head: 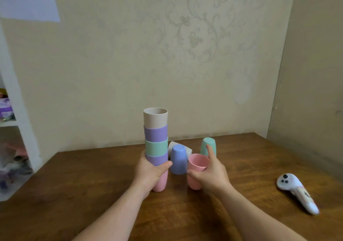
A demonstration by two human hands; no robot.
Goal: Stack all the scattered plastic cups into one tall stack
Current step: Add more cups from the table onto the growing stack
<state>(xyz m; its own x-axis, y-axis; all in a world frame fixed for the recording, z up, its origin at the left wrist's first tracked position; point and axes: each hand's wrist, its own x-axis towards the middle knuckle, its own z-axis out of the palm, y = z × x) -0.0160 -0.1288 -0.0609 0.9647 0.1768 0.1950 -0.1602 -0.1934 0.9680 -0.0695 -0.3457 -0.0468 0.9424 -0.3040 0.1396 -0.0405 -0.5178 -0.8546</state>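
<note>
A tall stack of cups point(156, 134) stands upright on the wooden table point(92, 175), pink at the bottom, then purple, green, purple and beige on top. My left hand point(148, 172) is wrapped around its lower part. My right hand point(209, 174) grips a single pink cup point(197, 163), upright with its mouth up, just right of the stack. Between them a blue cup point(178, 160) sits upside down. Behind it a white cup point(187, 149) lies on its side, partly hidden. A green cup point(208, 145) stands upside down behind my right hand.
A white game controller point(297, 191) lies on the table at the right. The wall runs close behind the cups, with a corner at the right. A white shelf point(16, 125) with clutter stands off the table's left edge.
</note>
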